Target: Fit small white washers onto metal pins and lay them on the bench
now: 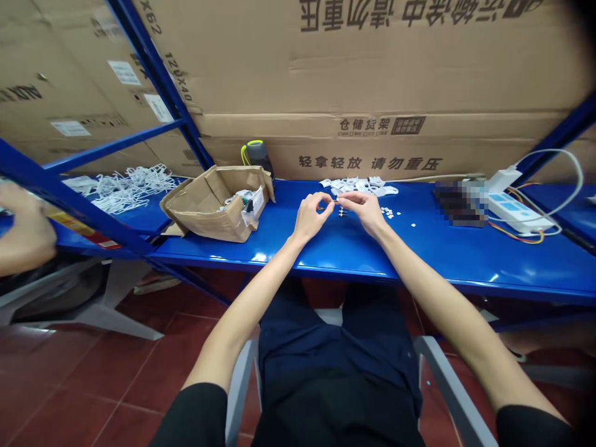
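My left hand (311,217) and my right hand (364,210) meet over the blue shelf top, fingertips pinched close together. Between them is something small and thin, too tiny to name. Just below the fingertips, a few small metallic pieces (343,212) lie in a short row. Behind my hands is a pile of white plastic parts (358,185) with rounded ends. Several little white discs (388,213) are scattered beside my right hand.
An open cardboard box (209,211) with mixed small items stands left, a dark speaker-like cylinder (258,155) behind it. At right are a white power strip (516,211), cables and a blurred dark object (459,203). Blue posts (158,74) frame the shelf; another person's arm (23,233) shows far left.
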`<act>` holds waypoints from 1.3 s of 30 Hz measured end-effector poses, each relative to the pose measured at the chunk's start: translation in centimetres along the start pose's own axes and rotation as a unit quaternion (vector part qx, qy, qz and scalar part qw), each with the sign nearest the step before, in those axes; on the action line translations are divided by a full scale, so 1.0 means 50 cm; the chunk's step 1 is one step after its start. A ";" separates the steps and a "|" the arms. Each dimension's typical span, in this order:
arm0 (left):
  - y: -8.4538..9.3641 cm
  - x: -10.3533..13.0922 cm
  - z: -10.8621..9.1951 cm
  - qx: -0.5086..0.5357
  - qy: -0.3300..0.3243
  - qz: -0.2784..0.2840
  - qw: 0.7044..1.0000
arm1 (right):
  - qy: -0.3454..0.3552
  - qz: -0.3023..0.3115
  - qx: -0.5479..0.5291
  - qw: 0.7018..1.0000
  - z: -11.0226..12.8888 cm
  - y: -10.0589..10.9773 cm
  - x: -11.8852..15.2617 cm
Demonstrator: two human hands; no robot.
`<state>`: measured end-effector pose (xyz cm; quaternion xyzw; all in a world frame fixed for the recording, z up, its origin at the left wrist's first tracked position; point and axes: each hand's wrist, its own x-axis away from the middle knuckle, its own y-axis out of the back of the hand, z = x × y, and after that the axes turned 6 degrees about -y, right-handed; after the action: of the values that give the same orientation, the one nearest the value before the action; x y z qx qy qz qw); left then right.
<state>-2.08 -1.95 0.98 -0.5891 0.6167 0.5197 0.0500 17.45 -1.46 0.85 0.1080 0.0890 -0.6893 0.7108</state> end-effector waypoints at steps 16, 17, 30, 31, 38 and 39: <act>-0.003 0.004 0.014 -0.021 -0.023 0.035 0.999 | 0.020 0.046 0.104 0.993 0.004 0.015 0.001; -0.003 0.004 0.015 -0.020 -0.022 0.034 0.999 | 0.022 0.047 0.106 0.993 0.004 0.016 0.001; -0.009 -0.003 0.020 0.078 0.010 -0.047 0.996 | -0.030 0.019 -0.004 0.999 0.004 0.009 0.006; -0.009 -0.004 0.019 0.083 0.012 -0.051 0.995 | -0.036 0.023 -0.012 0.999 0.003 0.008 0.006; -0.014 0.000 0.015 0.128 0.009 -0.080 0.989 | -0.057 0.023 -0.044 0.997 -0.006 0.000 0.007; -0.016 0.001 0.016 0.132 0.007 -0.082 0.988 | -0.061 0.023 -0.054 0.996 -0.006 -0.002 0.008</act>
<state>-1.93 -1.26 0.11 -0.6300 0.6298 0.4232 0.1655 17.39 -1.74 0.44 0.0293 0.0799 -0.6726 0.7351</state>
